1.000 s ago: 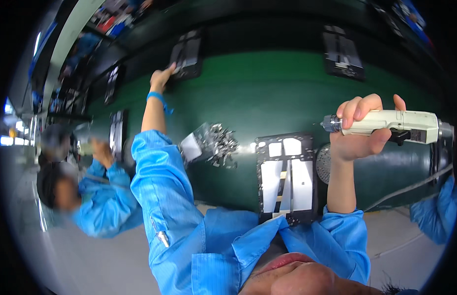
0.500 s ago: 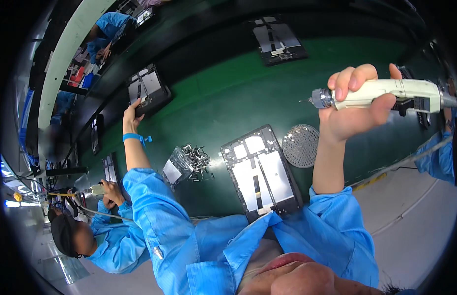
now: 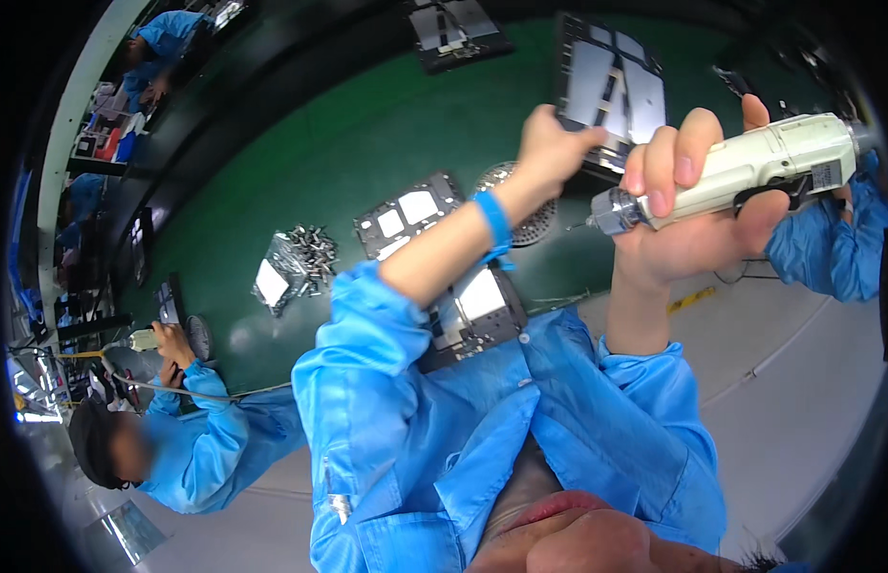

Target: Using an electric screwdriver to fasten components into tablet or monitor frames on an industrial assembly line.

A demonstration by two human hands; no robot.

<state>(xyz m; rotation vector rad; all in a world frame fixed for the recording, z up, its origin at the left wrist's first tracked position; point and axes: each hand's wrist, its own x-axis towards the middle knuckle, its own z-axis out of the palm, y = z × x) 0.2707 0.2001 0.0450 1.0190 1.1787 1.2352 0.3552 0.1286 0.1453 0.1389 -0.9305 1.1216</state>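
Note:
My left hand (image 3: 551,151), a blue band round its wrist, grips the lower edge of an opened tablet (image 3: 642,103) at the far right. The tablet's silver plates and dark frame face up. In my right hand (image 3: 654,253) is a cream electric screwdriver (image 3: 788,158), held level with its thin bit pointing left. Below my left forearm a second opened tablet (image 3: 417,212) lies on the green bench, its middle hidden by the arm. A perforated metal disc (image 3: 534,229) lies beside that tablet, partly covered by my left wrist.
A clear bag (image 3: 274,279) and a pile of small dark and silver parts (image 3: 313,253) lie to the left on the green bench (image 3: 219,215). Another opened tablet (image 3: 453,29) lies at the back. A co-worker (image 3: 200,458) works at the left; another person's blue sleeve (image 3: 816,253) is at the right.
My left hand has swung from the left to the far right, bringing the tablet along. The view has shifted. My right hand still holds the screwdriver.

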